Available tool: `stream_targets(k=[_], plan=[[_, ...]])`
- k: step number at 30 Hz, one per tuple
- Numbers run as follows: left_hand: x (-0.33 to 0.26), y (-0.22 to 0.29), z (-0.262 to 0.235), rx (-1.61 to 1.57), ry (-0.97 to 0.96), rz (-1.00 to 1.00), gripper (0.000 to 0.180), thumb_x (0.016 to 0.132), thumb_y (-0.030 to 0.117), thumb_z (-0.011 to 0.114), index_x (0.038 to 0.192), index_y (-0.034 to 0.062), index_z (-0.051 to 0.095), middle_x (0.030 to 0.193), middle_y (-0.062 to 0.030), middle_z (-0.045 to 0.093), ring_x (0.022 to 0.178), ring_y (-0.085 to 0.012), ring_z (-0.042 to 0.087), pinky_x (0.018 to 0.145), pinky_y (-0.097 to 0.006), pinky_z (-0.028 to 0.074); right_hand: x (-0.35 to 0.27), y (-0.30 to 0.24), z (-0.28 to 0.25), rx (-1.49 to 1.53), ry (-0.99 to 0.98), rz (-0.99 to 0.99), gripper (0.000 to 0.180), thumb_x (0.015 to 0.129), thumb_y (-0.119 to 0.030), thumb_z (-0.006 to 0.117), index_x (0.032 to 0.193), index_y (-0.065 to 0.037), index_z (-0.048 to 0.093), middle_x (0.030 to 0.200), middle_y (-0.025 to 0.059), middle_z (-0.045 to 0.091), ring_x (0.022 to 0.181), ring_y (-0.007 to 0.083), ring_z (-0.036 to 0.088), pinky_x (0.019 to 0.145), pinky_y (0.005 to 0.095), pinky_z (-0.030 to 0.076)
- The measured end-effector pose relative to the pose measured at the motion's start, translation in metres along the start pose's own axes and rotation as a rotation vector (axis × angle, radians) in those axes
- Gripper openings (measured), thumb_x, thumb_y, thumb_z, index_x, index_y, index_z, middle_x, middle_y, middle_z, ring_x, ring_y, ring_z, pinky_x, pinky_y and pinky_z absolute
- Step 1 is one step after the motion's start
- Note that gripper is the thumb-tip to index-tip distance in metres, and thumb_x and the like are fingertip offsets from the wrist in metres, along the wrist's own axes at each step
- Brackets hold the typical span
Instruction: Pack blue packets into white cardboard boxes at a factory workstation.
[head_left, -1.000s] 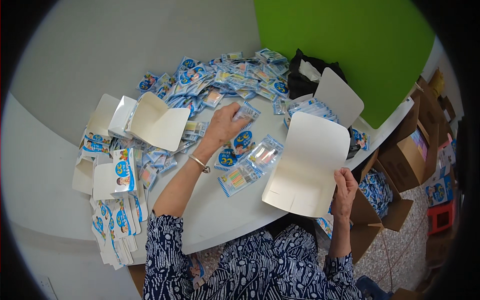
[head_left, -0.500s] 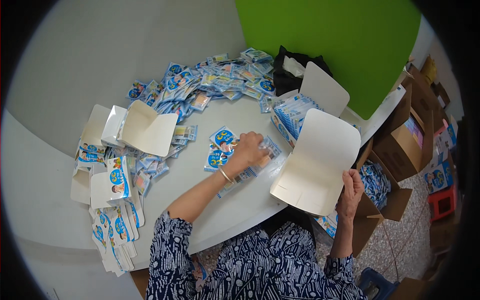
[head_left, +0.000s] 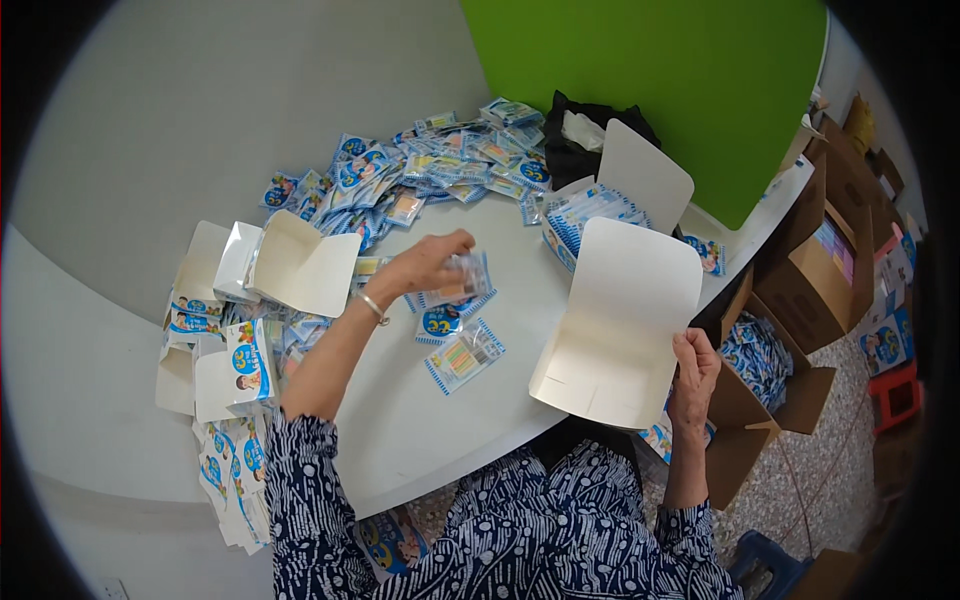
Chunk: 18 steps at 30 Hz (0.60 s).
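White table (head_left: pixel 420 430) across the middle, green wall (head_left: pixel 650 80) at one o'clock, brown cartons (head_left: pixel 800 290) on the floor at three. Open white box (head_left: pixel 620 320) right of centre, flap up, hollow facing the head; a second, filled box (head_left: pixel 600 205) just behind it at one o'clock. More flat boxes (head_left: pixel 290 265) at nine, a heap of blue packets (head_left: pixel 440 165) at twelve.

Changed since a second ago: left hand (head_left: pixel 425 265), then flat on the loose packets, now lifted and drawn back from the heap, with packets come up in it. Box tilted much as before, a little nearer. Reads as a fresh handful gathered, ready for the box.

Left fingers curled shut round a small sheaf of packets (head_left: pixel 462 280), thumb under, sheaf sticking out toward three o'clock, clear of the table. Two packets (head_left: pixel 455 345) left lying beneath at six o'clock of the hand, apart from it.

Right hand (head_left: pixel 692 375) at the box's lower right corner, fingers closed on its edge, thumb hidden behind the card. Box well apart from the sheaf, at three o'clock of it.
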<state>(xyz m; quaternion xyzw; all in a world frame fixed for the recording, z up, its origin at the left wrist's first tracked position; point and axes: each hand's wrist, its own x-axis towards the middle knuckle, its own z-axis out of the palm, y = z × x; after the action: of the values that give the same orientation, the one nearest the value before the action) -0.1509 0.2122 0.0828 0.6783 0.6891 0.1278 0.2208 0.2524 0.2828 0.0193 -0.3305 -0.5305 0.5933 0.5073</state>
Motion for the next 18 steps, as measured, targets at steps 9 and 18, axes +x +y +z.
stream_targets(k=[9,18], plan=[[0.001,-0.012,0.011,0.494,-0.009,0.067,0.038,0.074,0.032,0.075,0.1,0.0069,0.063,0.086,-0.0086,0.065,0.092,-0.0279,0.057,0.071,-0.036,0.043,-0.004,0.003,0.005,-0.013,0.002,0.005,0.016,0.095,-0.013,0.056,0.085,0.0,0.059,0.076,-0.0033,0.059,0.067,0.0005,0.048,0.062,0.0177,0.039],[-0.052,-0.024,0.028,-0.181,0.135,-0.337,0.038,0.078,0.036,0.073,0.077,0.0012,0.059,0.076,-0.0083,0.059,0.069,-0.0178,0.052,0.061,-0.033,0.041,-0.005,0.002,0.014,-0.021,-0.033,0.021,0.016,0.095,-0.013,0.054,0.086,-0.001,0.059,0.077,-0.0036,0.059,0.068,0.0002,0.048,0.064,0.0174,0.039]])
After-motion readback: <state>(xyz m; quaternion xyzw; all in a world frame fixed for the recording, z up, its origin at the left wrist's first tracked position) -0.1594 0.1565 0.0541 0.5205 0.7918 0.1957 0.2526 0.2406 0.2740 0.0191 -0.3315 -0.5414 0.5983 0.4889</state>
